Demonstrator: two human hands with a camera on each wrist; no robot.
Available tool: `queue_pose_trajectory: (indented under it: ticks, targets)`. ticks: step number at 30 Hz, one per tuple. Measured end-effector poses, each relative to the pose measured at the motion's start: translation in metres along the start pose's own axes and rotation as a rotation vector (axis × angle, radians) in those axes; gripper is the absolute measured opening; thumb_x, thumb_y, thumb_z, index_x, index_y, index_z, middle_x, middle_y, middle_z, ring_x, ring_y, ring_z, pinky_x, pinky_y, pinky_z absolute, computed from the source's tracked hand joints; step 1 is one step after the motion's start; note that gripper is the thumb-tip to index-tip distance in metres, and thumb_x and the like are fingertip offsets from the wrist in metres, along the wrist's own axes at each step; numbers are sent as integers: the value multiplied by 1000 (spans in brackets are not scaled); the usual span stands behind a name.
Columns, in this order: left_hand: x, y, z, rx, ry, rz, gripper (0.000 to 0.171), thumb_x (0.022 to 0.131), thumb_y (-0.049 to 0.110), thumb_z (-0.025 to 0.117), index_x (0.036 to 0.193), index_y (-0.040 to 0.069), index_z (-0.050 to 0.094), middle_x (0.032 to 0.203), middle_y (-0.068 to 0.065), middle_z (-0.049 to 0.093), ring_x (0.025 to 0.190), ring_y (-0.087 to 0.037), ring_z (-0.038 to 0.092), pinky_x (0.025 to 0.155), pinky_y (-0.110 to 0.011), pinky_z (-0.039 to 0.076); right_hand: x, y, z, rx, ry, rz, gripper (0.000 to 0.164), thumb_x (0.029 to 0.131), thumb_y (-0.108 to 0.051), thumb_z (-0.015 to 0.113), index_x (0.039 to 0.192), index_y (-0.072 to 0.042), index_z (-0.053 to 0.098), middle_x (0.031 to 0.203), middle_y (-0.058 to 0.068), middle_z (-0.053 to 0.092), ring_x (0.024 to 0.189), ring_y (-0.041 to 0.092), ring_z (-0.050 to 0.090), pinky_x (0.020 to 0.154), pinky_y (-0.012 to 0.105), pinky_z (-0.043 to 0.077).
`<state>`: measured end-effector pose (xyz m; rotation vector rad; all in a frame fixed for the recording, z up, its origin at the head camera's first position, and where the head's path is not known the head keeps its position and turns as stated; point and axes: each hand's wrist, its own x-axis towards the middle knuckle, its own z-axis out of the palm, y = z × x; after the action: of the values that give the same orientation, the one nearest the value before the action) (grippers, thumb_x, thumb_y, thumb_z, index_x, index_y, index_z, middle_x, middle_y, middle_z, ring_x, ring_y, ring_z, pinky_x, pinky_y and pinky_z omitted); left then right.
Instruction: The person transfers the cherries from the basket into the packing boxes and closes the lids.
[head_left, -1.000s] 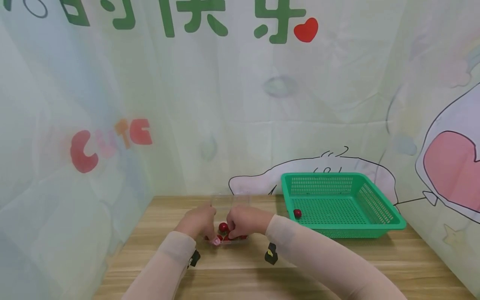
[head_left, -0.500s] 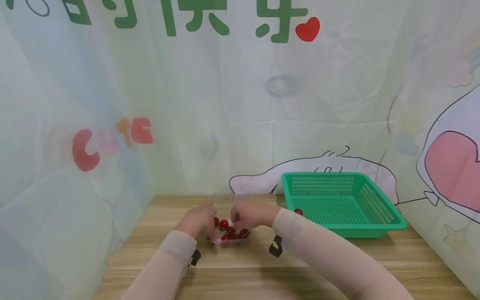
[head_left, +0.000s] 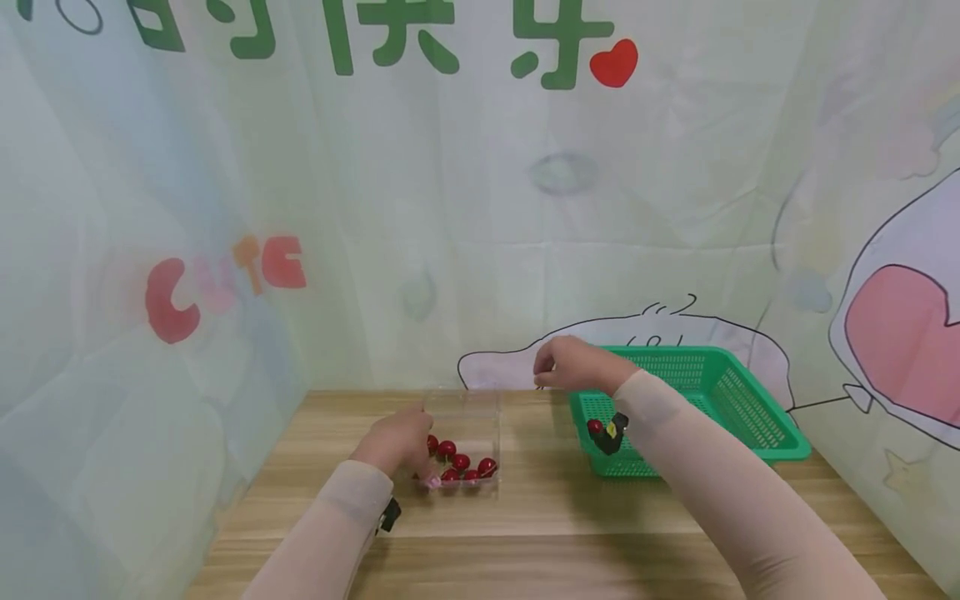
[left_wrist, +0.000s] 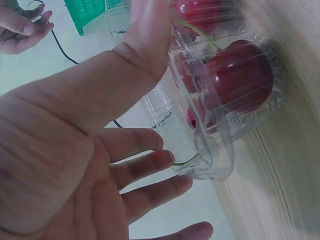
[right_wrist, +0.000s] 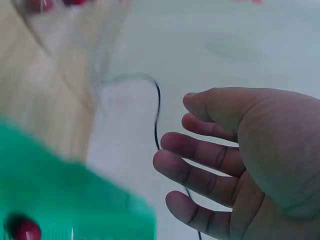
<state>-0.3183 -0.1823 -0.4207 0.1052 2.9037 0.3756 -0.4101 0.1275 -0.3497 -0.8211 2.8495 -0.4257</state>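
A clear plastic box (head_left: 498, 433) stands on the table with several dark red cherries (head_left: 461, 462) inside, its lid (head_left: 463, 403) raised at the back. My left hand (head_left: 397, 443) holds the box at its left side. In the left wrist view the thumb (left_wrist: 147, 35) lies against the box wall, with the other fingers at the rim. My right hand (head_left: 577, 364) hovers near the left rim of a green basket (head_left: 750, 452), fingers loosely bent. Nothing shows between its fingers in the right wrist view. One cherry (head_left: 595, 426) lies in the basket's left corner.
The wooden table (head_left: 480, 554) ends at a printed cloth backdrop (head_left: 420, 208), which also hangs along both sides. A black cable (right_wrist: 158, 112) runs near the right hand in the right wrist view. Both wrists wear small black camera mounts (head_left: 387, 515).
My right hand has left the box, rising to the right and back toward the green basket. The left hand stays at the box. More of the cherries in the box are now visible.
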Motion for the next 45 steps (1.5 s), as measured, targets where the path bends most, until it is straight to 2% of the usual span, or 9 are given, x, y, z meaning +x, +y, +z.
queue_pose_trajectory:
  ticks: [6,12,15,23,26,30,34,38,45]
  targets:
    - [0,-2,0,-9,1,-9,94,69,30,111,148,0,69,169,-26,54,142,-52,64,117,-69,57,-5,42,-14,18,22,87,16,110,-23,74,115,-11,84,112,5,83,103,21,74,100,45,67]
    - [0,-3,0,-3,1,-7,93,69,32,111,145,0,70,162,-25,61,136,-50,68,114,-68,59,-7,71,-15,47,-34,129,22,111,-20,70,118,-4,84,117,14,84,102,25,78,94,43,67]
    - [0,-2,-1,-3,5,4,95,67,32,112,146,0,70,159,-25,64,135,-49,69,113,-67,60,-8,83,-10,58,-85,149,26,112,-20,68,124,-1,82,118,18,84,100,29,80,88,44,68]
    - [-1,0,-1,4,2,14,96,67,32,111,147,-1,69,158,-25,65,137,-48,68,115,-67,59,-4,112,16,167,-210,233,29,111,-23,71,133,-6,79,123,11,81,104,26,80,86,45,71]
    - [-2,0,-2,-4,0,6,96,67,31,112,147,-1,69,159,-24,64,137,-48,68,115,-67,59,-3,116,25,183,-285,252,27,109,-21,73,132,-10,80,123,10,80,106,27,79,90,50,71]
    - [-3,1,-3,-3,2,2,97,66,31,112,147,0,69,154,-24,68,134,-46,70,113,-66,60,-2,117,33,141,-361,260,24,103,-25,81,127,-19,81,122,3,80,108,24,78,98,59,68]
    - [-4,1,-3,-5,3,2,97,65,31,112,147,0,69,151,-23,69,132,-46,71,113,-66,60,-5,110,33,101,-388,271,26,98,-32,88,122,-25,82,118,-2,82,109,21,79,107,62,64]
    - [-3,0,-3,-8,3,2,96,66,31,112,146,0,70,152,-23,69,132,-46,70,112,-66,60,-12,100,30,86,-395,268,29,95,-33,91,121,-25,81,114,-2,84,109,21,80,108,60,63]
    - [-2,-1,-2,-6,5,7,95,66,31,112,145,0,71,152,-24,68,132,-46,70,112,-67,61,-7,99,35,78,-392,315,21,92,-25,95,109,-24,82,105,-2,85,104,22,80,100,55,66]
